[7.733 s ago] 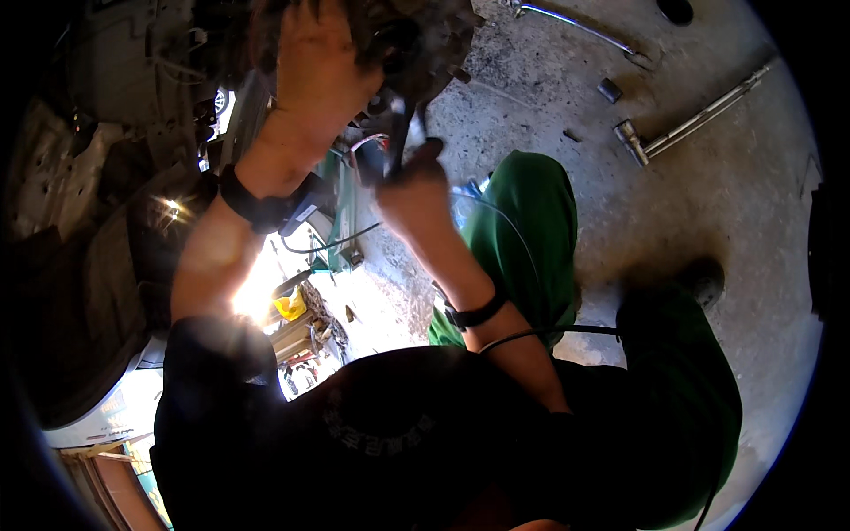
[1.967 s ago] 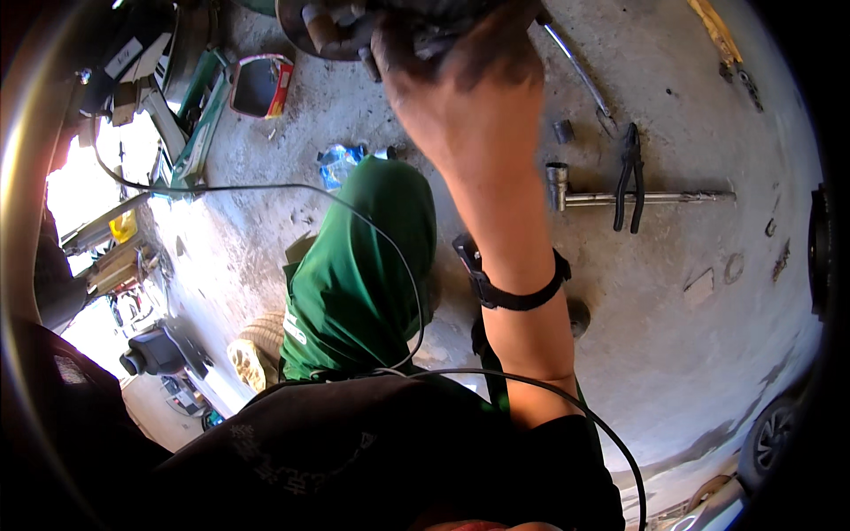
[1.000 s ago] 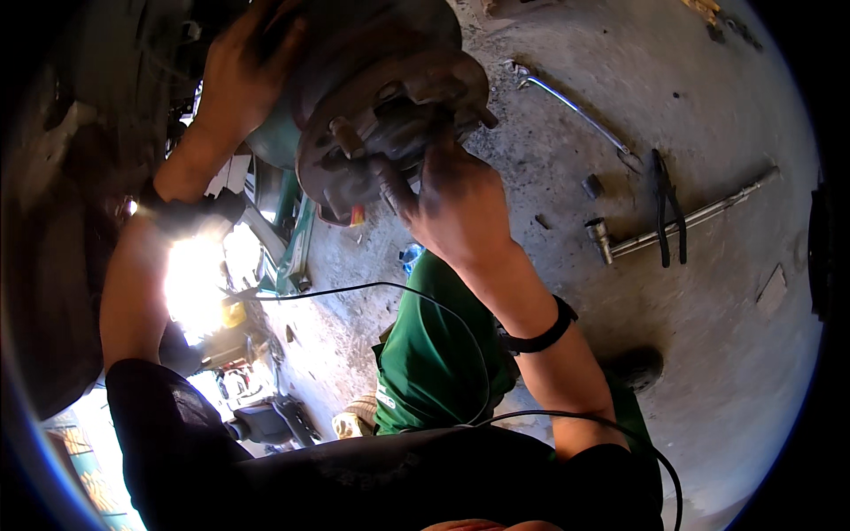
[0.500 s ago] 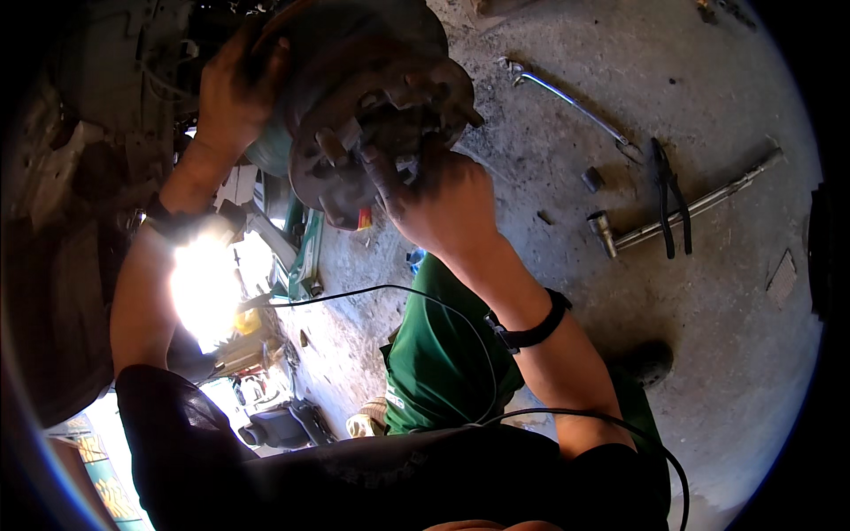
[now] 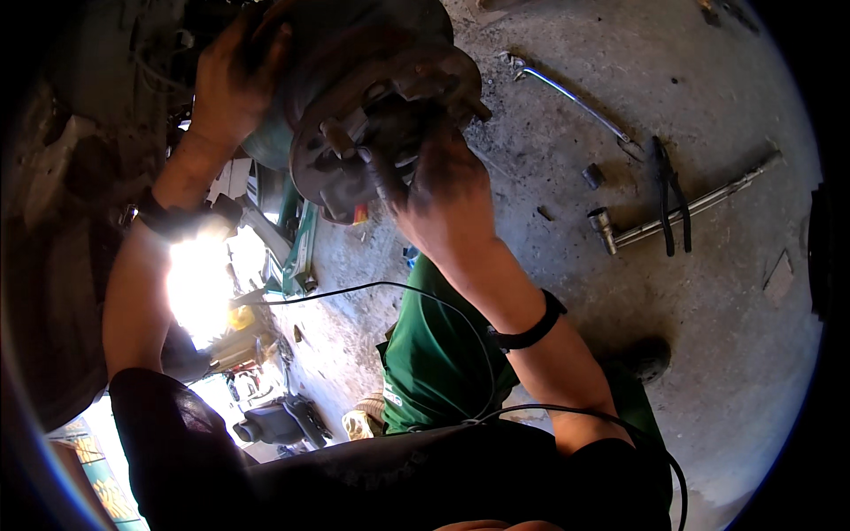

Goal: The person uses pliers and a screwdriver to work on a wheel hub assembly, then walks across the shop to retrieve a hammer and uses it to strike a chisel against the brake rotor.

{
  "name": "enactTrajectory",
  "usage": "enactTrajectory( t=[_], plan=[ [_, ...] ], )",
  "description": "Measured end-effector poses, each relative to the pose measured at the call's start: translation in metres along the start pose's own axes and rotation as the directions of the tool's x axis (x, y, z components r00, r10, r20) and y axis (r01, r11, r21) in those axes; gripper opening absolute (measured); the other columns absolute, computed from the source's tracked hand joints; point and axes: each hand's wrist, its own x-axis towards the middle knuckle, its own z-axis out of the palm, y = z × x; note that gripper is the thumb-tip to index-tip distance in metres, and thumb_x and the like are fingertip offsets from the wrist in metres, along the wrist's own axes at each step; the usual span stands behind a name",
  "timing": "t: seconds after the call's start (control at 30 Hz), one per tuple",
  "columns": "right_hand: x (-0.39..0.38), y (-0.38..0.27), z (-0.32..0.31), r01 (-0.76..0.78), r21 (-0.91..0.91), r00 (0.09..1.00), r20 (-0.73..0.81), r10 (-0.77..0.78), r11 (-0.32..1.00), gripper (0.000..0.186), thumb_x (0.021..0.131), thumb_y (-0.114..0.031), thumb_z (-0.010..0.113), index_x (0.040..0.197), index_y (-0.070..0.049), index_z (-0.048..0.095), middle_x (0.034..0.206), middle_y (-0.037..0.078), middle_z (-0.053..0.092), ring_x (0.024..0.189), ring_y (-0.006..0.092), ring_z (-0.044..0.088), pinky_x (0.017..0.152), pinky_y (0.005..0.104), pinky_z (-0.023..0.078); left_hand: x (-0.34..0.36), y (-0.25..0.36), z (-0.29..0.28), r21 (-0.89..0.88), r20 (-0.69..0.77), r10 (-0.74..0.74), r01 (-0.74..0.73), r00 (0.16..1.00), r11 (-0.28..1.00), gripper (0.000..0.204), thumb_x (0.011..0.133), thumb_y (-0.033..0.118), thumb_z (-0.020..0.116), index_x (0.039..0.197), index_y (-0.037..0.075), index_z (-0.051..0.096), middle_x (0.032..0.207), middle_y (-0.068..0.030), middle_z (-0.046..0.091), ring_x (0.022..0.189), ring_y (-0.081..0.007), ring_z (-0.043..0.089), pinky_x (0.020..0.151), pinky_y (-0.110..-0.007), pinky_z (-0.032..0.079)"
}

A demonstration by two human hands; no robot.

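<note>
A dark, greasy wheel hub (image 5: 323, 181) with thick studs on its flange takes up the upper middle, a rounded brake drum (image 5: 354, 40) behind it. At the drum's left side my left hand (image 5: 232, 84) curls its fingers against the edge; the fingertips are lost in shadow. My right hand (image 5: 443, 190) reaches into the hub's centre from below. Its thumb lies along the flange near a stud, and the other fingers are bent inward. What those fingers pinch, if anything, is hidden in the dark hollow.
On the concrete floor to the right lie a chrome wrench (image 5: 575, 104), black-handled pliers (image 5: 666, 195), a long-handled socket wrench (image 5: 699, 209) and a loose dark socket (image 5: 593, 176). A black cable (image 5: 354, 288) crosses before my green-trousered leg (image 5: 443, 354). Bright light glares at left.
The hub sits slightly further right and higher in view. My right hand's fingers have shifted a little within its centre. My left hand keeps its place at the drum's side.
</note>
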Motion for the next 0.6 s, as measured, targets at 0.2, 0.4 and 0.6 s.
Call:
enactTrajectory(
  t=[0.2, 0.4, 0.6],
  plan=[
    [0.001, -0.001, -0.004, -0.056, -0.012, 0.989, 0.139, 0.057, 0.998, 0.063, 0.078, -0.028, 0.074, 0.109, 0.021, 0.048, 0.065, 0.019, 0.060, 0.056, 0.0293, 0.064, 0.050, 0.0329, 0.053, 0.005, 0.013, -0.005, -0.112, 0.083, -0.143, 0.151, 0.986, 0.982, 0.031, 0.093, 0.021, 0.055, 0.114, -0.001, 0.057, 0.097, -0.0226, 0.064, 0.085, -0.0337, 0.065, 0.074, -0.035, 0.051],
    [0.000, -0.008, -0.001, -0.087, -0.037, 0.986, 0.141, 0.092, 0.995, 0.062, 0.078, -0.025, 0.074, 0.108, 0.022, 0.048, 0.065, 0.020, 0.061, 0.058, 0.0295, 0.064, 0.051, 0.0325, 0.053, 0.005, 0.008, -0.005, -0.128, 0.093, -0.170, 0.182, 0.981, 0.975, 0.030, 0.093, 0.021, 0.055, 0.113, -0.001, 0.057, 0.095, -0.0217, 0.065, 0.085, -0.0334, 0.065, 0.073, -0.035, 0.050],
    [-0.005, -0.010, -0.006, -0.093, -0.015, 0.990, 0.103, 0.094, 0.996, 0.063, 0.074, -0.021, 0.076, 0.118, 0.014, 0.047, 0.095, 0.027, 0.058, 0.080, 0.0359, 0.061, 0.068, 0.0386, 0.053, 0.003, 0.007, -0.004, -0.141, 0.058, -0.152, 0.158, 0.987, 0.977, 0.029, 0.093, 0.021, 0.055, 0.111, -0.001, 0.057, 0.095, -0.0220, 0.065, 0.086, -0.0333, 0.065, 0.074, -0.034, 0.050]
  ],
)
